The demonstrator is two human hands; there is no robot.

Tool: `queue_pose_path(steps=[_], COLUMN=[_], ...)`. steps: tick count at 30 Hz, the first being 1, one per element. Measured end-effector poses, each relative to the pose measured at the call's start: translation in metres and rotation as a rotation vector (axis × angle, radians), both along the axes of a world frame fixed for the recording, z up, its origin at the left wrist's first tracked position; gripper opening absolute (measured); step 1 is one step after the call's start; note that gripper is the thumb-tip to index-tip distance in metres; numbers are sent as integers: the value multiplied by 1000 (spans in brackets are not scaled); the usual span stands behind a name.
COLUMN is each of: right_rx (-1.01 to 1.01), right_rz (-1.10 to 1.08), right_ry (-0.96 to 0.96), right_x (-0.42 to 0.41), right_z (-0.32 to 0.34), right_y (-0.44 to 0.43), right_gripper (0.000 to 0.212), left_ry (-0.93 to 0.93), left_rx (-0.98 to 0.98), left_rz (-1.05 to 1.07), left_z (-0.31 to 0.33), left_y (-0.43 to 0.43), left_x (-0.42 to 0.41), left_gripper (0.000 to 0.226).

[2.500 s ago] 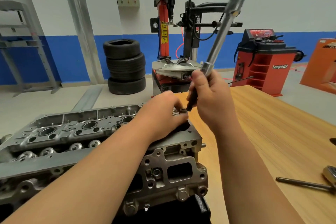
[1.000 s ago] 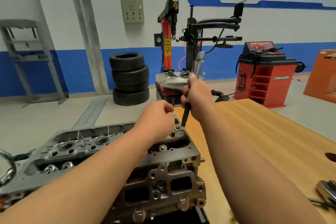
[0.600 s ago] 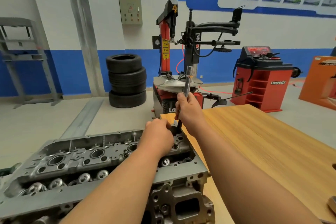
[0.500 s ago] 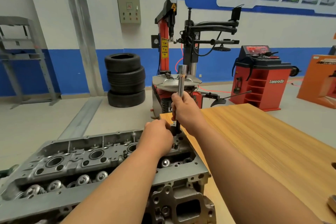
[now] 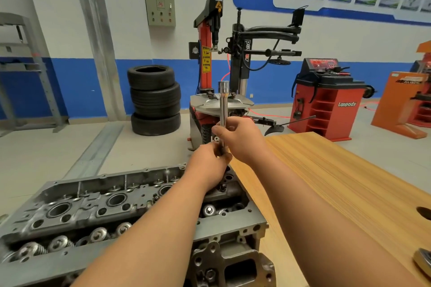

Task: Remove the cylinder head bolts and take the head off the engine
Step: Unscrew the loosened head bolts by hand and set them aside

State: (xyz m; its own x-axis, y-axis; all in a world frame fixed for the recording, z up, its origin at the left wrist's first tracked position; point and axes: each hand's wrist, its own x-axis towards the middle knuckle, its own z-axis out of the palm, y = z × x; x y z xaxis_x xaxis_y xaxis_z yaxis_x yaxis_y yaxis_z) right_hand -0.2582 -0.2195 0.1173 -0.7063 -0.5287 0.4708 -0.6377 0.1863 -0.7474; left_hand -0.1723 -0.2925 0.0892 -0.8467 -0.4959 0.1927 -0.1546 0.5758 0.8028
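The grey cylinder head (image 5: 98,214) sits on the engine block at the lower left, valve springs and plug wells showing. A chrome socket extension bar (image 5: 223,102) stands nearly upright over the head's far right end. My right hand (image 5: 242,140) grips the bar around its middle. My left hand (image 5: 208,165) pinches the bar's lower end just above the head. The bar's tip and whatever it carries are hidden by my fingers.
A wooden table (image 5: 338,184) stretches to the right, with a round hole (image 5: 424,213) near its edge and a metal tool (image 5: 423,263) at the lower right. Behind stand stacked tyres (image 5: 155,100), a tyre changer (image 5: 221,65) and a red balancer (image 5: 326,98).
The bar has gone from leaning right to nearly upright. My left hand has risen from the head's surface to the bar's lower end. The camera has tilted up.
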Motion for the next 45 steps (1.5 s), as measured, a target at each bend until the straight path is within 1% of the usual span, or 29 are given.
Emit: queue_pose_path(steps=[3, 7, 11, 13, 15, 17, 19, 21, 22, 23, 25, 27, 29, 31, 33, 34, 36, 37, 38, 40, 42, 45], right_rx=[-95, -157, -257, -234, -231, -272, -305, -321, -311, -290, -241, -241, -306, -364, -379, -365, -323, -306, -296, -297, -352, -440], right_rz=[52, 140, 181, 180, 169, 147, 161, 227, 250, 267, 279, 269, 248, 232, 240, 242, 238, 245, 258, 234, 171, 182], right_ry=[-16, -56, -132, -141, -201, -249, -243, -226, -206, -194, -187, -226, -274, -291, -257, -219, -182, -196, -211, -187, -159, -140], right_x=[-3, 0, 2, 3, 4, 1, -1, -3, -4, -5, -7, -7, -4, -4, -1, -1, -1, 0, 0, -1, 1, 5], right_z=[-8, -17, -31, -39, -45, -47, -49, -51, -51, -50, -50, -50, -51, -51, -49, -49, -51, -51, -51, -50, -49, -46], right_y=[6, 7, 1, -1, -1, 2, 7, 11, 12, 12, 12, 10, 8, 7, 7, 7, 7, 8, 7, 7, 6, 4], right_gripper=[13, 14, 13, 5, 19, 25, 19, 5, 7, 13, 18, 15, 17, 14, 6, 8, 19, 22, 24, 21, 20, 9], left_ry=[-7, -10, 32, 11, -7, -3, 24, 77, 100, 110, 112, 141, 159, 150, 143, 139, 125, 121, 121, 119, 138, 142], left_rx=[-19, -50, -52, -86, -124, -121, -65, 33, 68, 82, 50, 34, 62, 83, 101, 89, 31, -1, -29, -57, -50, -93], left_rz=[-26, 1, 110, 175, 191, 150, 104, 46, 7, -28, -64, -34, 26, 49, 38, 28, -9, -29, -41, -28, 24, 96], left_z=[-3, -5, -4, -2, -1, -1, -4, -7, -8, -8, -7, -6, -6, -5, -5, -5, -4, -4, -3, -1, 0, 0], left_y=[-4, -3, -2, -1, 0, -1, -2, -5, -7, -9, -11, -12, -11, -10, -8, -8, -8, -7, -7, -6, -6, -4], left_x=[-2, -3, -4, -6, -8, -8, -8, -6, -4, -4, -3, -5, -7, -9, -9, -8, -7, -6, -5, -6, -8, -12], left_gripper=[9, 5, 16, 9, 14, 11, 9, 6, 5, 9, 19, 15, 8, 11, 14, 14, 8, 5, 8, 13, 16, 17])
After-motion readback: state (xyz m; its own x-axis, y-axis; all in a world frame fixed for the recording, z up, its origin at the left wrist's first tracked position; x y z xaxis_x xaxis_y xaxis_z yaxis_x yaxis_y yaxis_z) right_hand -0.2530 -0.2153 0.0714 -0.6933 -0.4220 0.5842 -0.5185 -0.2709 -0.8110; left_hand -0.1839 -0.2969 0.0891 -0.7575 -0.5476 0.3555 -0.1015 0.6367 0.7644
